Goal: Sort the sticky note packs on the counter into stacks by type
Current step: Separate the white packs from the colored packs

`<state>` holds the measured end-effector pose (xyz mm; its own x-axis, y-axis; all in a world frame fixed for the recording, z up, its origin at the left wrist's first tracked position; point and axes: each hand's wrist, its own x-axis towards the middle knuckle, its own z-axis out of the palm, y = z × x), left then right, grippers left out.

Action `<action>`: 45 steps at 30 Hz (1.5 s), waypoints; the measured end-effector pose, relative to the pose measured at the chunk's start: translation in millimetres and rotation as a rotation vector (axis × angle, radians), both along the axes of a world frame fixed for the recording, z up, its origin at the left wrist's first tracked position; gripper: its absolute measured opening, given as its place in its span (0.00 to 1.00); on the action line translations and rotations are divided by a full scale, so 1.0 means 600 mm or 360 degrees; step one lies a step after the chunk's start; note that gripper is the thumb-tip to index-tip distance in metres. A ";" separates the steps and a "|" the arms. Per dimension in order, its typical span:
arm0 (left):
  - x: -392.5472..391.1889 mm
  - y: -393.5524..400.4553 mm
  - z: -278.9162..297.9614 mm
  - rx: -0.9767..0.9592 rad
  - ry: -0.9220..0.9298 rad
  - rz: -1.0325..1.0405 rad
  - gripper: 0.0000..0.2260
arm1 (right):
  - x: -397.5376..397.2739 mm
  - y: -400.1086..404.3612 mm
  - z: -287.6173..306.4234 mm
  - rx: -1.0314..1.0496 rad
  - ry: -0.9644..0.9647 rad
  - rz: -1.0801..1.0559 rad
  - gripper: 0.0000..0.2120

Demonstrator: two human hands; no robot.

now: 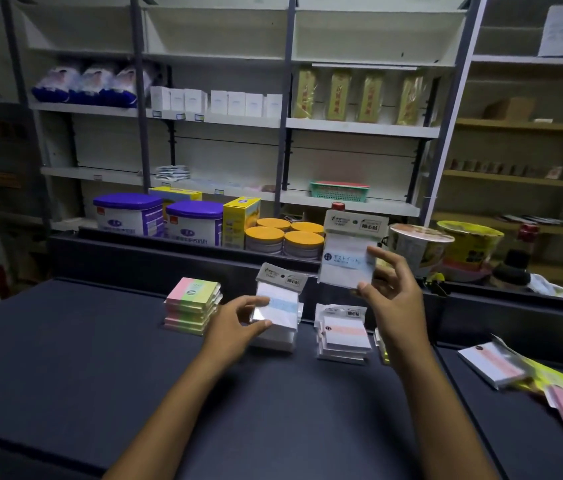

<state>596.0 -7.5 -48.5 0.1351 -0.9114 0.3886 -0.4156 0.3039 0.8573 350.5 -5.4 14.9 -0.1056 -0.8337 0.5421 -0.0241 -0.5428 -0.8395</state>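
Holding a blue-banded pack [349,252] above the counter [100,358], the right hand [392,296] pinches its edge. The left hand [235,323] grips the top pack [278,303] of the blue stack, between the pastel stack [192,304] and pink-banded stack [342,332].

Glossy plastic-wrapped paper packs [347,258]; matt dark counter [100,358]; metal shelves [359,128].

We're in a small shop: grey metal retail shelving [287,126] with price tags, purple-lidded white tins [193,221], dark blue checkout counter [65,341].
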 end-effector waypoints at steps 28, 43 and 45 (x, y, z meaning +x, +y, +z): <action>0.022 -0.036 -0.005 -0.0146 -0.1128 0.0301 0.13 | 0.027 -0.054 -0.009 0.0063 0.0066 0.0049 0.25; 0.068 -0.045 0.009 -0.0418 -0.1164 0.0592 0.05 | 0.100 -0.081 -0.080 0.0391 0.0567 0.0102 0.21; 0.069 -0.041 0.009 -0.0414 -0.1152 0.0592 0.04 | 0.110 -0.083 -0.088 0.0405 0.0636 0.0095 0.20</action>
